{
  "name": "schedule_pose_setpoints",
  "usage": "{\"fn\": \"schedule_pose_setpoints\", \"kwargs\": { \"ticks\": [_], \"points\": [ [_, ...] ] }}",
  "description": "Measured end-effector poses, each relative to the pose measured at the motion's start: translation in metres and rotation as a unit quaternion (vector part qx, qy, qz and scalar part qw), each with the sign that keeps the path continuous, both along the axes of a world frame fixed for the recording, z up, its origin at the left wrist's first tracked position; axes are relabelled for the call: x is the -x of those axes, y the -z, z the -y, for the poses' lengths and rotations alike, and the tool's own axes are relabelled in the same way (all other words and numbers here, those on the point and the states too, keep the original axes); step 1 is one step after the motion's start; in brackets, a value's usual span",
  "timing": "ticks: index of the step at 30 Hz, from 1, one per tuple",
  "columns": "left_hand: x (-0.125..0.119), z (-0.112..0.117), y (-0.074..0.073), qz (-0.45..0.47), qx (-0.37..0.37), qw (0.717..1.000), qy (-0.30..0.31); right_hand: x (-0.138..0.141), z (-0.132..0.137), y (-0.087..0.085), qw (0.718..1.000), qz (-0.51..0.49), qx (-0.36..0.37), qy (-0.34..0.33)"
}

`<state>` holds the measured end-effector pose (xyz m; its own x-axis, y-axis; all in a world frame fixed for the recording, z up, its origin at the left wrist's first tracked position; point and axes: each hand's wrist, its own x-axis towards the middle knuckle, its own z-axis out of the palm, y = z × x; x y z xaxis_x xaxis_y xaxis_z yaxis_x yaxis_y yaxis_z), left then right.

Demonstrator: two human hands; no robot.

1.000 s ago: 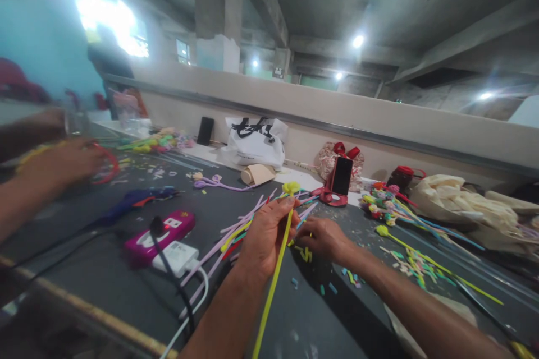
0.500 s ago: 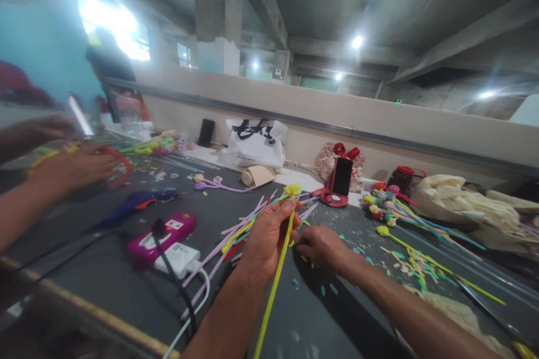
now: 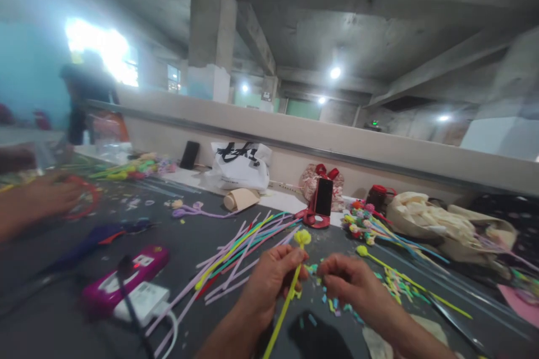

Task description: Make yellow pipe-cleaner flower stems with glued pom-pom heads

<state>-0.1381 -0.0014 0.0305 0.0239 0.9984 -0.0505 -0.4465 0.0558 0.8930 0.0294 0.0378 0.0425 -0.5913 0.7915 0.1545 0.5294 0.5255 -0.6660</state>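
Left hand [image 3: 272, 286] grips the yellow stem [image 3: 281, 320] just below its curled head, fingers [image 3: 290, 261] closed round it. Right hand [image 3: 351, 283] has lifted off the worktop [image 3: 181, 235], where it lay among the cut bits [image 3: 332, 305] half a second ago, and now sits just right of the stem, fingers pinched narrow; whether they hold a bit cannot be told. Both hands thus meet at the stem's head.
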Motion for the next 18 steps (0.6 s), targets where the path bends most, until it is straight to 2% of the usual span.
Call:
{"fn": "schedule_pose_setpoints", "kwargs": {
  "ticks": [2,4,7,9,11,14,16,18],
  "points": [
    [-0.017,0.001,0.002,-0.014,0.007,0.999,0.042,-0.023,0.013,0.001,0.983,-0.15,0.106,0.013],
    [-0.037,0.002,0.001,-0.017,0.012,0.996,0.091,-0.045,0.024,0.004,0.944,-0.274,0.181,0.03],
    [-0.067,0.002,-0.002,-0.019,0.017,0.99,0.14,-0.07,0.037,0.006,0.89,-0.381,0.242,0.058],
    [-0.086,0.001,-0.003,-0.026,0.028,0.986,0.163,-0.084,0.043,0.008,0.865,-0.427,0.254,0.067],
    [-0.104,-0.001,-0.003,-0.031,0.043,0.982,0.183,-0.095,0.046,0.01,0.852,-0.458,0.242,0.07],
    [-0.124,-0.003,-0.001,-0.047,0.06,0.977,0.197,-0.108,0.046,0.014,0.841,-0.484,0.222,0.092],
    [-0.133,-0.002,0.001,-0.059,0.064,0.98,0.177,-0.114,0.044,0.017,0.839,-0.486,0.213,0.122],
    [-0.138,0.0,0.003,-0.069,0.07,0.983,0.152,-0.118,0.043,0.018,0.849,-0.467,0.186,0.162]
  ]
}}
